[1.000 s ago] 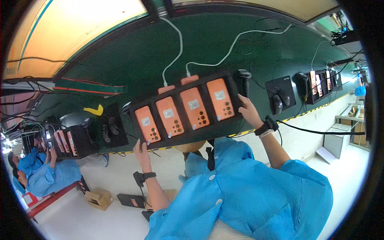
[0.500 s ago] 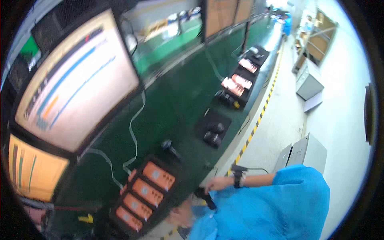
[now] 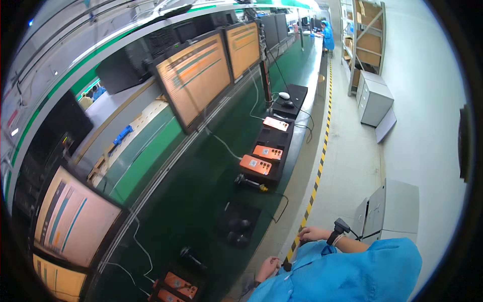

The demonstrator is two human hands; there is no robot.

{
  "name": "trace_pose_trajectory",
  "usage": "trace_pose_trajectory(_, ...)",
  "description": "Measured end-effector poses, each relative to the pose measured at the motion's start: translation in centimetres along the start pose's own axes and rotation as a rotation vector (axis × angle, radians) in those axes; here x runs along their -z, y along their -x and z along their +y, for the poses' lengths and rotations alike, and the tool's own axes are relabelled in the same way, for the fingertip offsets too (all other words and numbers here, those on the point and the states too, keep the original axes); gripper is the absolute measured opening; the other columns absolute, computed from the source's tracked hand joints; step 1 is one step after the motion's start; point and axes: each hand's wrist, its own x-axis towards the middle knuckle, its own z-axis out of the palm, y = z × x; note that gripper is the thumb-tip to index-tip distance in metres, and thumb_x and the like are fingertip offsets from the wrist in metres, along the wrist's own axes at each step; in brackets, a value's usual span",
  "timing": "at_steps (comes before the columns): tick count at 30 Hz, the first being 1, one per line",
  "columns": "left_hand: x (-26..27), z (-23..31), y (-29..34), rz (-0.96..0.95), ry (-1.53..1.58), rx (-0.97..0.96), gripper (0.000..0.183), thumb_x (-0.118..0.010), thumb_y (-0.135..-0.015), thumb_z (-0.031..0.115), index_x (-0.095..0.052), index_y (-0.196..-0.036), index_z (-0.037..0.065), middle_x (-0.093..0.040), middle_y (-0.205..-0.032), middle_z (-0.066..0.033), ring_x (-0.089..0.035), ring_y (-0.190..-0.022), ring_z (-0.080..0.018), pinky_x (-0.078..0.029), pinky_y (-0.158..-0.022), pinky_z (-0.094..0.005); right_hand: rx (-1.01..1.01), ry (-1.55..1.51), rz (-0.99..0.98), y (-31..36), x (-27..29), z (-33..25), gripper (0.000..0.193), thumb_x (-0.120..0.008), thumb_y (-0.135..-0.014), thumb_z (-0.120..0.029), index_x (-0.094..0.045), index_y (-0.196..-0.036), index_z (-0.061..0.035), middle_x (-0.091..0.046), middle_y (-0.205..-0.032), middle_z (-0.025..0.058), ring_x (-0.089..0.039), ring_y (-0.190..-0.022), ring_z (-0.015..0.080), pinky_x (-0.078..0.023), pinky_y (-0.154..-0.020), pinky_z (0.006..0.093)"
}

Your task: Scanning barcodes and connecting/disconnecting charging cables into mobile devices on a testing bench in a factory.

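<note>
My left hand (image 3: pixel 267 268) hangs low beside the bench's near edge, with its fingers curled in. What it may hold cannot be made out. My right hand (image 3: pixel 314 234), farther out and to the right, is held in front of the blue smock (image 3: pixel 352 269) with its fingers bent downward. A dark patch shows under these fingers, too small to name. A black strapped device (image 3: pixel 341 227) with a cable sits on my right wrist. Neither hand touches the green bench top (image 3: pixel 201 186). Nearest on it are orange phones (image 3: pixel 181 286) in a black tray and a dark handheld tool (image 3: pixel 192 256).
Farther along the bench, a black tray (image 3: pixel 282 156) holds more orange phones, beside a black and yellow tool (image 3: pixel 251 182). A dark mat (image 3: pixel 239 224) lies nearer. Monitors (image 3: pixel 193 75) line the left. Grey cabinets (image 3: pixel 400 209) stand right of the aisle. A person in blue (image 3: pixel 327 36) is far off.
My view has swung up and along the bench, so the near phone tray sits lower and the far aisle shows more. My hands now appear farther apart, and the left shows more plainly.
</note>
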Motion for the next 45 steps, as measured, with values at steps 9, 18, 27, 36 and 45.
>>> trace_pose_trajectory(9, -2.1, 16.6, -19.2, 0.264, -0.011, -0.106, 0.029, -0.058, -0.094, 0.022, -0.065, -0.110, -0.001, -0.071, -0.096, -0.0135, -0.067, -0.090, -0.0204, -0.052, -0.081, -0.0326, 0.051, -0.199, 0.353, -7.2, 23.7, 0.8, 0.038, -0.057, -0.094, -0.022, -0.064, -0.124, -0.0005, -0.071, -0.109, 0.0089, -0.066, -0.097, 0.0170, -0.052, -0.088, 0.0320)
trace_pose_trajectory(18, -0.7, 24.9, -29.0, 0.634, -0.335, -0.073, 0.032, -0.062, -0.085, 0.021, -0.064, -0.104, -0.005, -0.061, -0.103, -0.0237, -0.057, -0.102, -0.0388, -0.047, -0.091, -0.0446, 0.023, -0.115, 0.208, -13.9, 31.9, -2.5, 0.036, -0.060, -0.091, -0.019, -0.066, -0.120, 0.0009, -0.072, -0.103, 0.0103, -0.068, -0.092, 0.0180, -0.053, -0.085, 0.0326)
trace_pose_trajectory(27, 0.3, 31.2, -29.8, 0.669, -0.120, 0.166, 0.036, -0.060, -0.089, 0.031, -0.068, -0.097, -0.004, -0.071, -0.096, -0.0232, -0.067, -0.097, -0.0396, -0.051, -0.085, -0.0458, 0.042, 0.057, 0.021, -24.7, 41.6, -8.1, 0.034, -0.060, -0.090, -0.017, -0.067, -0.116, 0.0030, -0.072, -0.098, 0.0093, -0.066, -0.085, 0.0170, -0.054, -0.080, 0.0319)
trace_pose_trajectory(36, -0.6, 59.4, -22.1, 0.804, 0.515, -0.980, 0.025, -0.052, -0.094, 0.014, -0.066, -0.100, -0.006, -0.069, -0.096, -0.0202, -0.069, -0.083, -0.0277, -0.056, -0.077, -0.0366, 0.240, 0.191, -0.224, -36.4, 51.5, -12.2, 0.027, -0.062, -0.092, -0.019, -0.069, -0.111, 0.0002, -0.072, -0.095, 0.0130, -0.068, -0.088, 0.0209, -0.054, -0.079, 0.0354)
trace_pose_trajectory(45, -4.4, 71.7, -27.5, 0.588, 0.605, -1.454, 0.023, -0.053, -0.094, 0.011, -0.066, -0.105, -0.004, -0.068, -0.102, -0.0182, -0.067, -0.090, -0.0255, -0.054, -0.081, -0.0370, 0.218, 0.301, -0.261, -39.2, 61.2, -13.2, 0.030, -0.060, -0.093, -0.015, -0.066, -0.116, 0.0027, -0.073, -0.102, 0.0133, -0.068, -0.097, 0.0196, -0.052, -0.085, 0.0316)
